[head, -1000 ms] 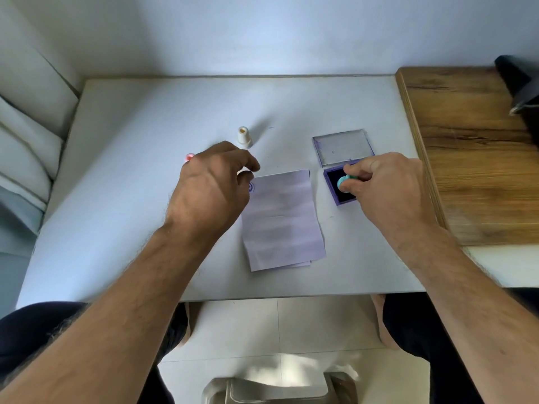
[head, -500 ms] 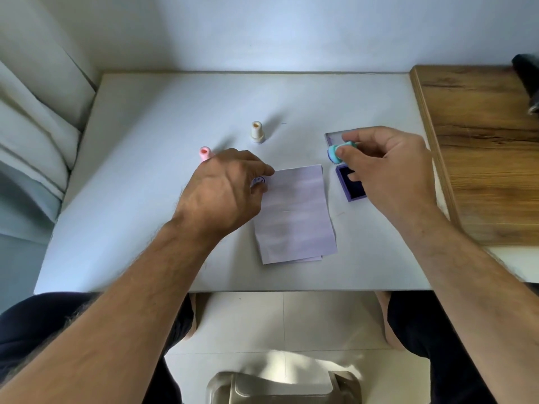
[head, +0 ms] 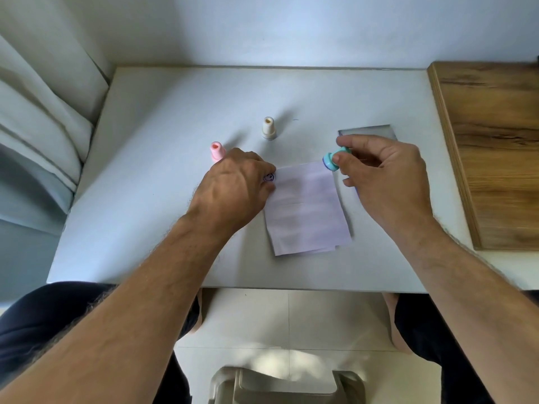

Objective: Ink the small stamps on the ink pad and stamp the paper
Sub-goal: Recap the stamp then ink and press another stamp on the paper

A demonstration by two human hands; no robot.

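Soft, cool daylight fills the scene, bright and even over the white rectangular tabletop (head: 175,118). The small cream plastic stamp (head: 268,128) and the small pink plastic stamp (head: 216,151) left of it cast faint shadows slanting up and right. Wide-angle distortion bows the tabletop's edges. The wood-grain board (head: 493,147) right of the tabletop is slightly smeared.

Both our forearms reach forward, bare to the elbow. Our left hand (head: 233,188) lies palm down, knuckles up, its fingers curled and their tips pressed down. Our right hand (head: 382,176) is raised, wrist bent; thumb and 2 fingers pinch a teal stamp (head: 335,158), its face tilted beyond the fingertips.
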